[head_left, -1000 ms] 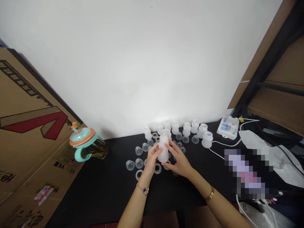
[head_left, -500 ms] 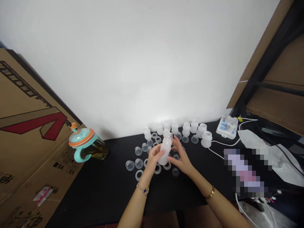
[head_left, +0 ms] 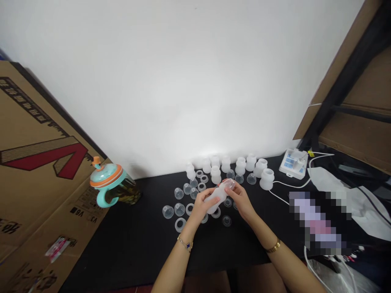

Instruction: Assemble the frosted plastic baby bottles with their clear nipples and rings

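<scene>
A milky white baby bottle lies tilted between my hands, its top leaning to the right. My left hand is wrapped round the bottle's body. At the upper end, the fingers of my right hand close on a clear dome cap that covers the bottle's top. Beneath and around the hands are white collar rings and clear nipples. More clear dome caps lie to the left. Several open white bottles stand upright behind, along the wall.
A teal and orange lidded jug holding dark liquid stands at the left beside a large cardboard box. To the right are a white power strip with cables, crumpled white paper and a blurred-out patch. A white wall rises behind the black table.
The bottle has gone from nearly upright to leaning right. My right hand has closed from spread fingers onto the cap at its top.
</scene>
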The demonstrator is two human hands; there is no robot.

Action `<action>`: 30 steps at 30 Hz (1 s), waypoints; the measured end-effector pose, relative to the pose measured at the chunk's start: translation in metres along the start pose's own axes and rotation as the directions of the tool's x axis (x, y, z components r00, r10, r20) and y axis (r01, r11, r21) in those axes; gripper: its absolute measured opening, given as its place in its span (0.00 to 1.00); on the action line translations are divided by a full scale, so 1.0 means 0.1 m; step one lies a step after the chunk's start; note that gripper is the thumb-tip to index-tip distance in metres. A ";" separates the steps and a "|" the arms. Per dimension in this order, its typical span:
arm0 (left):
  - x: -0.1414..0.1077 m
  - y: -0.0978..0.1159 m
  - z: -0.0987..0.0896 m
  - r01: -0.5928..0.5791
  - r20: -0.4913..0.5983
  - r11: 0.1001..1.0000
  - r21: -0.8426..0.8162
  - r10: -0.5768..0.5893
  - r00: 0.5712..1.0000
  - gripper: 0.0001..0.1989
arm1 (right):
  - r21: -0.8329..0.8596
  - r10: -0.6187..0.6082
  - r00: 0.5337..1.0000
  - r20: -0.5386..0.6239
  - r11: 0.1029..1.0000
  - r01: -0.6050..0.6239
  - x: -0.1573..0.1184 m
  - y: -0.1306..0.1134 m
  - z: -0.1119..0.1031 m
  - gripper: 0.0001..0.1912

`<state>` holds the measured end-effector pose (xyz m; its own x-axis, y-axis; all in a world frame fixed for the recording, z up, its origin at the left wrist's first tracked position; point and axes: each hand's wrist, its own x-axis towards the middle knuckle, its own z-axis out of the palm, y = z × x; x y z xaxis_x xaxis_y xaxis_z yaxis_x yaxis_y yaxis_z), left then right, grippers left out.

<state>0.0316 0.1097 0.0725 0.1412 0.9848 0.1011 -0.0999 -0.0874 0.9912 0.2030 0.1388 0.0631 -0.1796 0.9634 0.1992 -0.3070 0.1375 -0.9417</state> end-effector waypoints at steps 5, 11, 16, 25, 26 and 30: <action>0.00 -0.01 -0.03 -0.002 -0.011 0.999 0.033 0.003 1.000 0.18 | 0.026 0.024 0.999 0.047 0.999 -0.025 0.01 -0.01 -0.01 0.19; 0.01 -0.03 -0.01 -0.020 0.016 0.998 0.066 0.019 1.000 0.18 | 0.037 0.060 0.998 0.031 0.997 -0.061 0.02 -0.04 0.00 0.19; 0.03 -0.10 0.00 -0.001 0.061 0.998 0.068 -0.004 0.998 0.20 | 0.007 0.068 0.997 -0.032 0.998 -0.068 0.01 -0.06 0.02 0.21; 0.02 -0.07 0.00 -0.005 0.058 1.000 0.014 0.004 0.998 0.21 | 0.021 -0.019 0.998 -0.053 1.000 0.020 0.00 -0.02 0.01 0.26; 0.02 -0.06 0.00 -0.007 0.046 1.000 0.011 0.007 0.999 0.21 | 0.029 -0.026 0.998 -0.055 0.999 0.028 0.00 -0.01 0.01 0.26; 0.02 -0.02 0.00 -0.012 0.003 1.000 0.013 0.011 1.000 0.22 | 0.051 -0.027 0.998 -0.064 0.998 0.031 0.01 0.03 0.00 0.26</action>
<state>0.0317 0.1119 0.0706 0.1434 0.9832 0.1127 -0.0885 -0.1007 0.9910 0.2018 0.1401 0.0608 -0.1108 0.9721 0.2069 -0.3600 0.1548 -0.9200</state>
